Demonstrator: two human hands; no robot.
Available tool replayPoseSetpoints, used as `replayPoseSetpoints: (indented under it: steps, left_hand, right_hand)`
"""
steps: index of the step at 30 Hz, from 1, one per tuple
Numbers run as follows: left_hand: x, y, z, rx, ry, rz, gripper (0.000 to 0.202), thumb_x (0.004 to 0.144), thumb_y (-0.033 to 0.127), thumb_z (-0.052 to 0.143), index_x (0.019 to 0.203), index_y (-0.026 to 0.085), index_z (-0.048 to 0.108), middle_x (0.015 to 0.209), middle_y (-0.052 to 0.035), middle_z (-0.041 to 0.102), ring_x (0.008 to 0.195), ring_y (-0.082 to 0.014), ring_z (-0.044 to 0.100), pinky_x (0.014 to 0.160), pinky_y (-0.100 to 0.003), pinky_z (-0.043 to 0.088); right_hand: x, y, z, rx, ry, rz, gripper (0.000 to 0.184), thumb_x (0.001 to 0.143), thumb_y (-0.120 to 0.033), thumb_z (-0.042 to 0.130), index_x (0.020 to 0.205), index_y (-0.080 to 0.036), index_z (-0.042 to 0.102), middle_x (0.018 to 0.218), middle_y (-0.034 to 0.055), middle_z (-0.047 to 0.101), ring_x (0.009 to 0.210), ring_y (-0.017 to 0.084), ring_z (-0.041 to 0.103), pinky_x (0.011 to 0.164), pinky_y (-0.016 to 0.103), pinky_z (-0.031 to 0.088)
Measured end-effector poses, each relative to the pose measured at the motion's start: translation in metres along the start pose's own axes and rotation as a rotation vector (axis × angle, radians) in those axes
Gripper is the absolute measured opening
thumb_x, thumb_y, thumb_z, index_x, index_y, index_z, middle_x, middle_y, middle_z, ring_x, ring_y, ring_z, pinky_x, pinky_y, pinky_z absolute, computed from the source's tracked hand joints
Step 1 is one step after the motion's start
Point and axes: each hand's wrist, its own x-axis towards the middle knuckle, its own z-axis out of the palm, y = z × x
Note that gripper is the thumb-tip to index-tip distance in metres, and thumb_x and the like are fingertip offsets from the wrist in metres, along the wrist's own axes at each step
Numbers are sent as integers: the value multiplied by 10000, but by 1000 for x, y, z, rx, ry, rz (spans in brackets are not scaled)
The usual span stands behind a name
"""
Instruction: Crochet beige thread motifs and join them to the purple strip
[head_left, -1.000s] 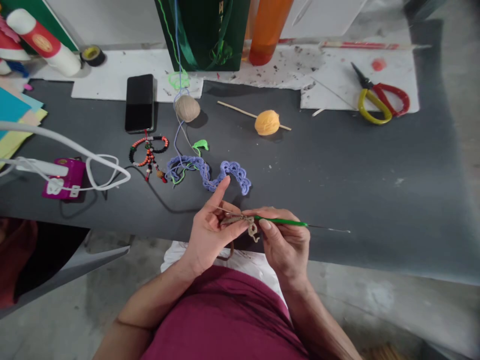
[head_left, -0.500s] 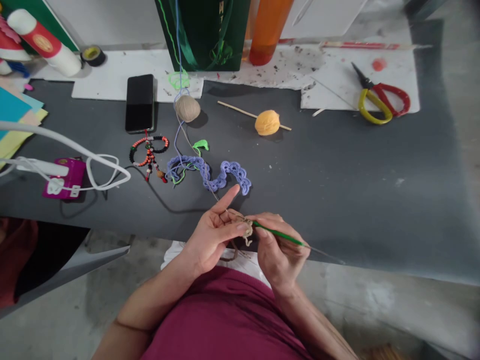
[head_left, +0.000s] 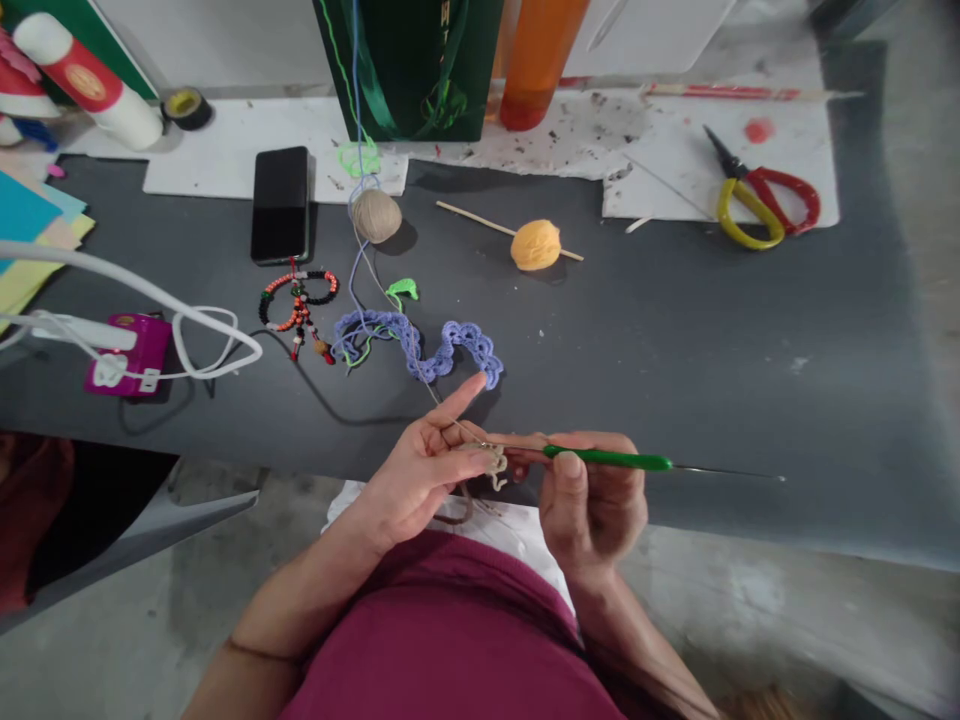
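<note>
My left hand pinches a small beige crochet piece between thumb and fingers, its index finger stretched out with yarn running by it. That yarn leads up to a beige yarn ball. In my right hand is a green-handled crochet hook, held nearly level. One thin metal end meets the yarn at the crochet piece; the other points off to the right. Just beyond my left fingertip lies a wavy purple crochet strip on the grey table.
A yellow yarn ball on a stick, a phone and a beaded bracelet lie farther back. Scissors rest at the right. On the left are a magenta adapter and white cables. A green bag and orange bottle stand behind.
My right hand has moved right, drawing the hook away from my left hand; the hook has turned from slanting to nearly level. My left hand stays almost in place, still pinching the crochet piece.
</note>
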Motion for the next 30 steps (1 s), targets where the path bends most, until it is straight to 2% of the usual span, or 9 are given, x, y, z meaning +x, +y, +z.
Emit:
replayPoseSetpoints:
  steps: [3,7,12,15,17,19,23,27,30]
  left_hand:
    - [0,2,-1,-2,-18,-37,714,670,130,946,1350,213,747,737,34,730,668,-87,638,756,-237,517]
    - [0,3,-4,-26,-62,-107,684,645,113,934,1301,232,783,736,39,720,627,-75,590,783,-263,515]
    - [3,6,-5,-42,-146,-178,613,619,156,948,1215,231,827,639,41,675,603,-85,582,698,-229,477]
    - [4,7,-2,-34,-181,-167,582,585,218,975,1154,223,851,667,18,695,653,-104,623,710,-230,479]
    - [3,7,1,24,-175,-117,598,585,236,984,1167,230,848,696,8,703,682,-122,636,741,-256,495]
    - [1,6,4,129,-114,-19,630,631,215,959,1244,247,818,728,12,692,711,-132,638,749,-272,502]
    - [-3,0,3,419,64,263,750,738,176,865,1457,274,677,810,30,667,690,-93,550,690,-234,473]
    - [-5,-10,-1,647,158,493,785,829,171,799,1568,264,554,816,20,676,709,-119,554,700,-257,501]
    - [-6,-17,-1,686,207,555,759,856,170,787,1569,271,547,811,21,684,697,-118,575,693,-255,515]
  right_hand:
    - [7,-4,-3,22,-30,17,136,1042,-368,615,1005,-273,704,835,-10,714,604,126,690,543,242,575]
    - [10,-4,-3,209,-105,135,102,1046,-362,622,1024,-286,687,817,-30,716,532,114,666,480,236,536]
    - [14,1,0,413,-209,289,139,1045,-434,611,1013,-304,650,621,-63,706,406,155,632,467,298,557]
    - [17,1,3,478,-268,391,210,1015,-509,637,981,-302,641,551,-69,699,370,173,621,470,325,569]
    - [18,-1,6,546,-273,468,226,989,-516,680,957,-292,665,574,-59,728,377,165,627,444,302,552]
    - [17,-3,11,634,-260,525,219,952,-496,743,933,-282,700,643,-38,773,437,159,672,449,277,554]
    - [13,-5,19,717,-223,537,178,899,-442,826,917,-280,753,804,0,836,667,190,783,669,331,660]
    - [13,-5,16,587,-198,429,64,972,-355,759,964,-298,789,884,1,829,822,166,781,781,302,635]
    - [13,-8,13,386,-194,265,71,988,-311,734,971,-291,800,906,17,791,866,161,730,759,280,597]
